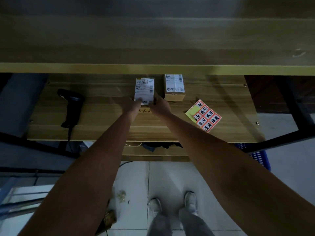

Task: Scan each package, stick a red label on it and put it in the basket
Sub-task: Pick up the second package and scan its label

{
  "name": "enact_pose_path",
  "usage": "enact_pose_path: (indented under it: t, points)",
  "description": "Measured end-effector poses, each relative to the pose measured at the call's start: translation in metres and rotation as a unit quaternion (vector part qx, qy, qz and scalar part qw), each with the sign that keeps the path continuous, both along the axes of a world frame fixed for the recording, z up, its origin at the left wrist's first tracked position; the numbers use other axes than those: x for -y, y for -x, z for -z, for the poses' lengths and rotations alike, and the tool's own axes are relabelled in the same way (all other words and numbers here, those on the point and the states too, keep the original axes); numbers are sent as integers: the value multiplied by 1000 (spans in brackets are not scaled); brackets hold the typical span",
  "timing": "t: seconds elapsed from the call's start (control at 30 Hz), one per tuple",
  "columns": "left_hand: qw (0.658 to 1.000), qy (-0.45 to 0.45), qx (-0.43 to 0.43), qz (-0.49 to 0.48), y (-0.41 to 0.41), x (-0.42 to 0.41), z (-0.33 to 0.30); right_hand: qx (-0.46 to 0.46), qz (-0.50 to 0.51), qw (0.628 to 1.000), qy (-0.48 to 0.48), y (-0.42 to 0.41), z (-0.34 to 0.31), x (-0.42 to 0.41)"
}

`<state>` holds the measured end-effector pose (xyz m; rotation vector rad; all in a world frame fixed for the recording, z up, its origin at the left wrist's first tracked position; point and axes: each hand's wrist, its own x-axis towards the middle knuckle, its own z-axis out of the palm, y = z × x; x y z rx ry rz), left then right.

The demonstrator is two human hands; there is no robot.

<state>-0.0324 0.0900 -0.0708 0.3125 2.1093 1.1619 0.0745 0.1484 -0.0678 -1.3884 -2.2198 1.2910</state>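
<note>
A small package (144, 89) with a white shipping label lies in the middle of the wooden shelf (105, 132). My left hand (132, 106) grips its near left corner and my right hand (159, 106) grips its near right corner. A second cardboard package (174, 87) with a white label stands just to its right. A black barcode scanner (72, 106) lies on the shelf to the left. A sheet of red labels (203, 115) lies to the right. The blue basket (255, 157) shows below the shelf's right end, mostly hidden by my right arm.
A wooden shelf board (153, 68) overhangs the work surface from above. Black frame bars (293, 106) stand at the right. The scanner's cable hangs over the front edge. Tiled floor, my shoes (190, 201) and some debris lie below.
</note>
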Motion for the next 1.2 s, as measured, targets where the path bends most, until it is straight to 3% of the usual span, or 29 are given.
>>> enact_pose_path:
  t: [0.33,0.57,0.83,0.97,1.07,1.2]
  points:
    - [983,-99,144,-59,-17,43,-21,-156,56,974,155,-29,-9,26]
    - [978,-109,176,-26,-33,89,-33,-166,38,944,282,-51,-25,41]
    - [958,-163,222,-76,-22,128,-43,-172,27,938,299,-30,-33,67]
    - [950,-186,233,-88,9,152,-49,-166,102,933,302,7,-26,78]
    - [950,-191,226,-98,43,175,-49,-131,129,951,248,41,-9,89]
    - [956,-183,198,-118,93,212,-54,-77,69,977,186,90,7,123]
